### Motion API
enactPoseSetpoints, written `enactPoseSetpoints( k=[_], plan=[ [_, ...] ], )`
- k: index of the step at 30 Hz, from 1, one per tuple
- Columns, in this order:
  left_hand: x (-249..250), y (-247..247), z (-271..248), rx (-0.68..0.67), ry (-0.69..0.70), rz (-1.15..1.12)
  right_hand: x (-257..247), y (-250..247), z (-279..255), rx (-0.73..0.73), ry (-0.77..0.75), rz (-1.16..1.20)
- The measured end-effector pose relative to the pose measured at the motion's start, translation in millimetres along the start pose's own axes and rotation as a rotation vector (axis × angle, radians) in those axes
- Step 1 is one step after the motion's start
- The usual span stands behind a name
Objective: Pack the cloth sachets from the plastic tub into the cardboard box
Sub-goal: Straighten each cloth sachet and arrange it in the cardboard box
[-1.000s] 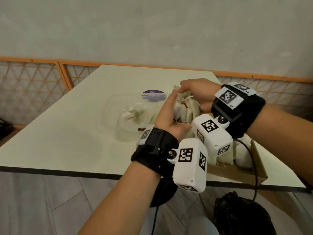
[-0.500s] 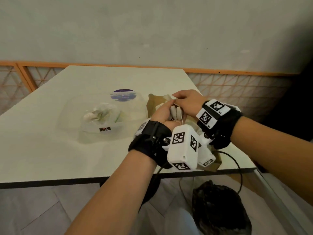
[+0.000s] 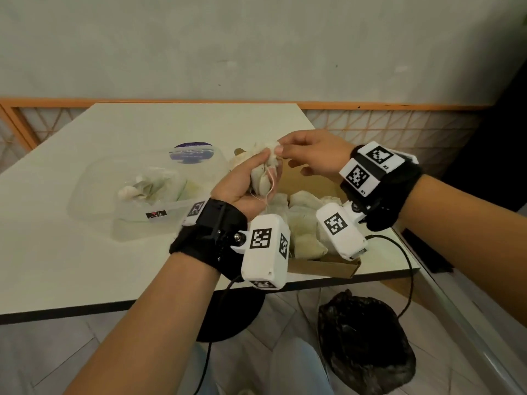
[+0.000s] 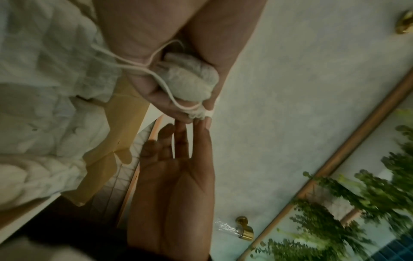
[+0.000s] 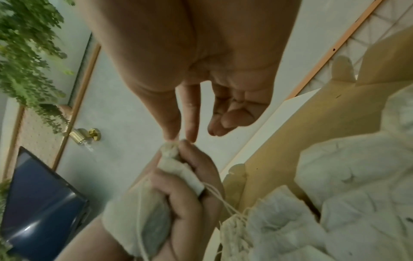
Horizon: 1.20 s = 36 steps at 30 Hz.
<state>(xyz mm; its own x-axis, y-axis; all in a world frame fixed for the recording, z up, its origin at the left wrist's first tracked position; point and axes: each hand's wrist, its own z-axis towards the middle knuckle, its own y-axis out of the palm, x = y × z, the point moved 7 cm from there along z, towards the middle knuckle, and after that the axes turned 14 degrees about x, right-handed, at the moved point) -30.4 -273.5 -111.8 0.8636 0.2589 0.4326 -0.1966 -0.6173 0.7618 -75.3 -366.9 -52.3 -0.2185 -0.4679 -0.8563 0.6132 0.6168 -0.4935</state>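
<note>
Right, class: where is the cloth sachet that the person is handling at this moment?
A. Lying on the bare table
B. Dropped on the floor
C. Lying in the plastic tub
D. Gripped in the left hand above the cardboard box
D: the left hand grips the sachet above the cardboard box, while the right hand pinches its top.
</note>
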Motion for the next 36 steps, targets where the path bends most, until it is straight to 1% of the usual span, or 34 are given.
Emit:
enactPoseSetpoints(
  k=[2, 3, 6, 8, 10, 13, 16, 21, 23, 25, 27, 28, 30, 33, 36],
  plan=[
    [3, -8, -6, 0.011, 0.044, 0.021, 2, -5, -10, -0.059, 0.003, -0.067],
    [3, -12, -9, 0.01, 0.068, 0.043, 4, -7, -18, -0.1, -0.006, -0.156],
    [1, -23, -15, -0.013, 0.11, 0.083, 21, -11, -43, -0.272, -0.052, -0.546],
    [-1, -30, -15, -0.018, 0.124, 0.073, 39, -11, -63, -0.373, -0.002, -0.732],
    [-5, -38, -14, -0.011, 0.133, 0.046, 53, -11, -80, -0.377, 0.05, -0.807],
    [-10, -45, -10, 0.011, 0.166, 0.051, 63, -5, -95, -0.321, 0.028, -0.819],
    [-10, -46, -7, 0.005, 0.22, 0.095, 63, 4, -101, -0.325, 0.011, -0.78],
    [-7, -48, -7, -0.017, 0.224, 0.06, 40, -17, -88, -0.234, 0.025, -0.62],
    [-7, -48, -7, -0.032, 0.219, 0.055, 33, -20, -86, -0.268, 0.044, -0.488],
    [-7, -47, -6, -0.044, 0.219, 0.053, 33, -13, -87, -0.354, 0.089, -0.4],
    [-7, -47, -6, -0.053, 0.223, 0.061, 40, -1, -88, -0.452, 0.124, -0.429],
    [-7, -46, -6, -0.058, 0.224, 0.065, 46, 4, -86, -0.462, 0.138, -0.448],
    [-8, -46, -7, -0.064, 0.225, 0.069, 57, 7, -77, -0.383, 0.169, -0.46],
    [-8, -47, -8, -0.059, 0.225, 0.07, 66, 4, -65, -0.222, 0.153, -0.544],
    [-7, -47, -8, -0.062, 0.223, 0.073, 66, 3, -60, -0.141, 0.127, -0.561]
  ],
)
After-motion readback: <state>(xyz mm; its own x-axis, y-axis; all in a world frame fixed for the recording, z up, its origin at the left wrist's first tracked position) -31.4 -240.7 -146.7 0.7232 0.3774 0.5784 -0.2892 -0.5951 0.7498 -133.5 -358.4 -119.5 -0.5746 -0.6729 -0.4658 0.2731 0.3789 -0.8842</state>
